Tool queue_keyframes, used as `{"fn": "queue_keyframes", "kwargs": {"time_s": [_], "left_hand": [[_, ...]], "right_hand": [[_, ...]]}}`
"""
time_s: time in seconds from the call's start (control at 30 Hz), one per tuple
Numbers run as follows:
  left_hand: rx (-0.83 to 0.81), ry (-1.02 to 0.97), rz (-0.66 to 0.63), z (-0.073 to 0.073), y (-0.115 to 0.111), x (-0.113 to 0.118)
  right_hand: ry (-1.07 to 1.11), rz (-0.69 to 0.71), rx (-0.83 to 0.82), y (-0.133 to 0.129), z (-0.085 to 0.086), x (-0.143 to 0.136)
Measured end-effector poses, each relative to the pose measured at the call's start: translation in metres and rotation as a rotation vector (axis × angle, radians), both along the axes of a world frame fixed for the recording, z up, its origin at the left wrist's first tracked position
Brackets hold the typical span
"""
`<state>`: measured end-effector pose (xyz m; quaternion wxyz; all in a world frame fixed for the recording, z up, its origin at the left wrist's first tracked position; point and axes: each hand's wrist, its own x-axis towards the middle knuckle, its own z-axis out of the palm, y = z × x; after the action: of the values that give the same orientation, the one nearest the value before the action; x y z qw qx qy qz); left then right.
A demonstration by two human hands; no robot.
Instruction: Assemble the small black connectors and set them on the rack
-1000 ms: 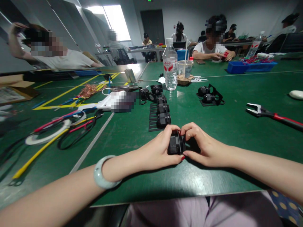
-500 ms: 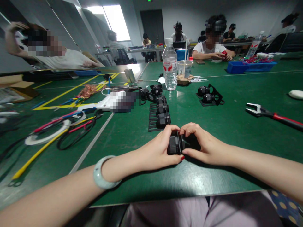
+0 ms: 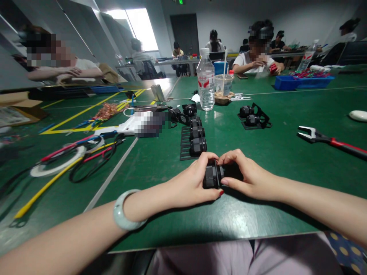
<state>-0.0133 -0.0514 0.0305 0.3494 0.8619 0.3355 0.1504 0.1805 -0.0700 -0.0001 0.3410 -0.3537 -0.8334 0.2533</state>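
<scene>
Near the table's front edge I hold a black cable gland [image 3: 210, 176] on its side, with a thin black plate [image 3: 217, 175] standing across it. My left hand [image 3: 195, 179] is closed around the gland's wide hexagonal end, thumb below and forefinger on top. From the other side, the thumb and fingertips of my right hand [image 3: 248, 173] pinch the ring-like end of the same gland, right of the plate. Just beyond my left hand, several black glands [image 3: 198, 146] stand in a row on a slotted black plate [image 3: 185, 152].
Farther right lie two more glands [image 3: 252, 120] with black plates. Pliers with a red-black handle [image 3: 334, 142] lie at right. A water bottle [image 3: 206, 82] and a cup [image 3: 223, 84] stand ahead. Cables [image 3: 54, 183] spread at left. Other people sit around the tables.
My hands and the gland stay almost in place. The person at left has lowered a raised arm. Across the table, a person's hands have shifted around a red object.
</scene>
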Motion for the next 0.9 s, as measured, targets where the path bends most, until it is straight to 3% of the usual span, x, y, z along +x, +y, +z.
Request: {"fn": "queue_keyframes", "kwargs": {"time_s": [0.4, 0.6, 0.9], "left_hand": [[0.015, -0.006, -0.003, -0.0032, 0.0004, -0.0013], [0.033, -0.002, -0.013, -0.0035, 0.0010, -0.0015], [0.008, -0.005, -0.005, -0.0003, -0.0002, -0.0009]], "right_hand": [[0.136, 0.023, 0.096, 0.0000, 0.0025, -0.0017], [0.106, 0.082, 0.133, -0.0020, 0.0012, -0.0020], [0.075, 0.059, 0.130, 0.0016, -0.0039, -0.0015]]}}
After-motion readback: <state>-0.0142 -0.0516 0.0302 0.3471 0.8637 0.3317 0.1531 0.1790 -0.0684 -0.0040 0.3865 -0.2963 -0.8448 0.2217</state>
